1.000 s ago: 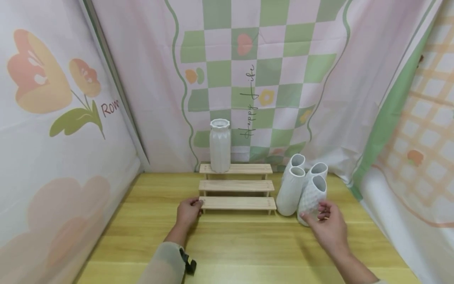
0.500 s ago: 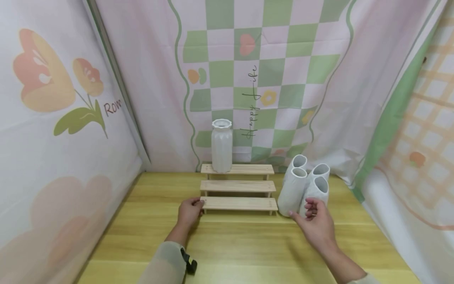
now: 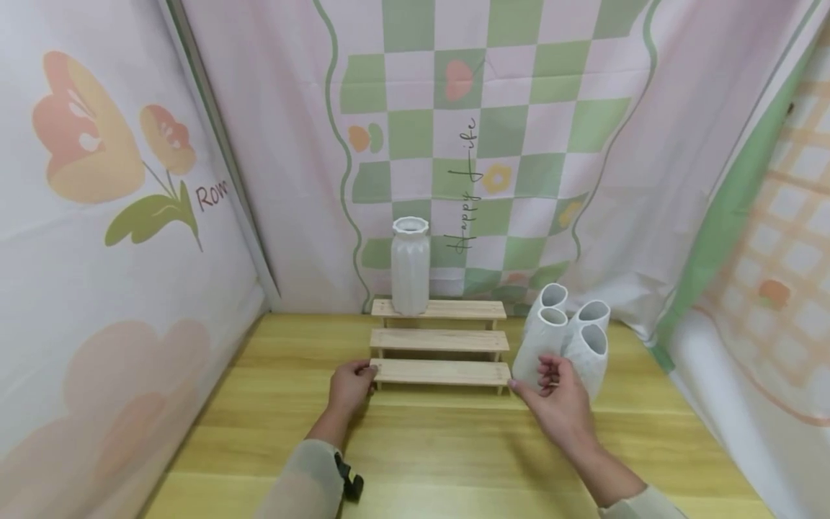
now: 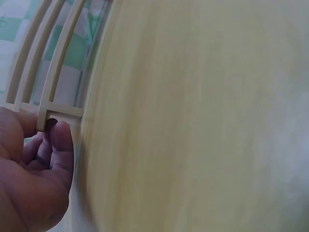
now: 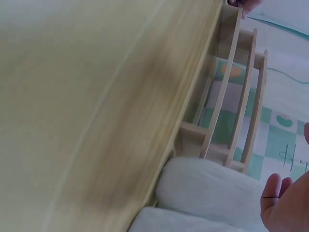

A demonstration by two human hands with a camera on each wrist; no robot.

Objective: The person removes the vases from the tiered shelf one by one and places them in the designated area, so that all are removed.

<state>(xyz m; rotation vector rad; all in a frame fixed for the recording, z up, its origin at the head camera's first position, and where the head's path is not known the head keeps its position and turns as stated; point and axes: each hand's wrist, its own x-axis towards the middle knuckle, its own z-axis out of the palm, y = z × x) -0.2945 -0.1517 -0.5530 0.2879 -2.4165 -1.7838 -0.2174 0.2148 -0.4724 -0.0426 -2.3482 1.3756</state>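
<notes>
My left hand (image 3: pixel 351 387) pinches the left end of the lowest step of a three-tier wooden display stand (image 3: pixel 441 372); the left wrist view shows the thumb and curled fingers at that end (image 4: pixel 43 116). On the top step, toward the left, stands a white fluted vase (image 3: pixel 411 270). My right hand (image 3: pixel 560 404) is in front of a smooth white vase (image 3: pixel 541 342), its thumb tip near the stand's right end and its fingers loosely bent. Whether it touches the vase or stand I cannot tell. In the right wrist view the hand (image 5: pixel 289 203) appears above the vase (image 5: pixel 203 186).
Several white vases crowd together right of the stand, including a textured one (image 3: pixel 588 364) at the front right and another (image 3: pixel 595 311) behind it. Patterned cloth (image 3: pixel 493 130) hangs behind the wooden table (image 3: pixel 415 447), with more cloth at both sides.
My right hand has moved left, from the textured vase across to the front-left vase and the stand's right end. The left hand keeps its grip on the stand. The view has shifted slightly.
</notes>
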